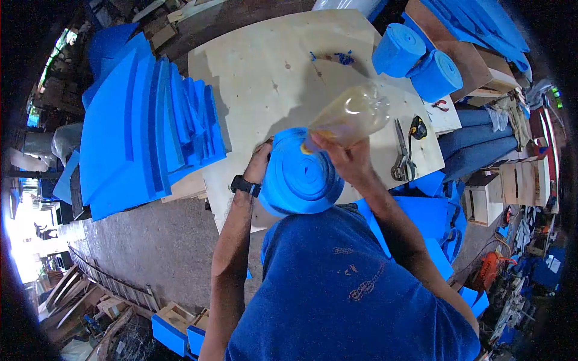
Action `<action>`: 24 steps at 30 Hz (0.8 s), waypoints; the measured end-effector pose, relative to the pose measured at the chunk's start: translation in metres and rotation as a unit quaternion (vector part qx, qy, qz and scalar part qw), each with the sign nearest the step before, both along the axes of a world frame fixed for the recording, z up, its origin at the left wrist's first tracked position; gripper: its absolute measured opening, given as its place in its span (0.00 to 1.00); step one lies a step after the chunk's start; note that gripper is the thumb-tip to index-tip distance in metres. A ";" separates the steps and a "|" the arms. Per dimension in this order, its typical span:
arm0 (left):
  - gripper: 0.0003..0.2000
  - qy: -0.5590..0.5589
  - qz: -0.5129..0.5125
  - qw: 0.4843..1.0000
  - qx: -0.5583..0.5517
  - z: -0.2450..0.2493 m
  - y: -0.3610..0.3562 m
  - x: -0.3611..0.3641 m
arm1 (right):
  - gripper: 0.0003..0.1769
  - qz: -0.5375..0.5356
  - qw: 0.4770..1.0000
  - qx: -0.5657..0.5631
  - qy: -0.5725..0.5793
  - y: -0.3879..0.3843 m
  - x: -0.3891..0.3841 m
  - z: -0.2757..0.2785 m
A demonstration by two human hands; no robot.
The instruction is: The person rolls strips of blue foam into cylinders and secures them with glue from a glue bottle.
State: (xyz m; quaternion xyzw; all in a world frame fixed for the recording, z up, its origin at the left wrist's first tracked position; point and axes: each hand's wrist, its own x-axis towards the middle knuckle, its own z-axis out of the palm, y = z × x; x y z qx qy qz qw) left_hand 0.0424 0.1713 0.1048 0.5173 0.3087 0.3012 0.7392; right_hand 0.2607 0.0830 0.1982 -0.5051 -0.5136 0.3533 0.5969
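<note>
A blue foam roll (304,175) is held against my body at the near edge of the plywood table, its spiral end facing up. My left hand (259,163), with a black watch at the wrist, is closed on the roll's left side, fingers partly hidden behind it. My right hand (348,159) grips a clear plastic bottle (355,114) near its neck. The bottle is tipped, its base up and to the right and its mouth down at the roll's upper rim. Yellowish liquid shows inside.
Blue foam sheets (138,132) lean in a stack on the left. Two finished-looking foam rolls (398,48) stand at the table's (253,66) back right. Scissors (402,153) and a tape measure (418,127) lie at the right edge, with red-handled pliers (441,106) beyond.
</note>
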 end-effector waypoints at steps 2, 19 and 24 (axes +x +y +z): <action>0.19 0.057 -0.013 0.994 0.090 -0.005 0.003 -0.005 | 0.11 0.034 0.997 -0.033 0.058 0.000 -0.013 0.015; 0.19 0.122 -0.001 0.973 0.197 -0.044 0.011 -0.011 | 0.11 0.111 0.992 0.049 0.016 -0.008 -0.028 0.028; 0.18 0.178 -0.004 0.955 0.239 -0.056 0.016 -0.015 | 0.12 0.130 0.991 -0.012 0.005 0.008 -0.004 0.033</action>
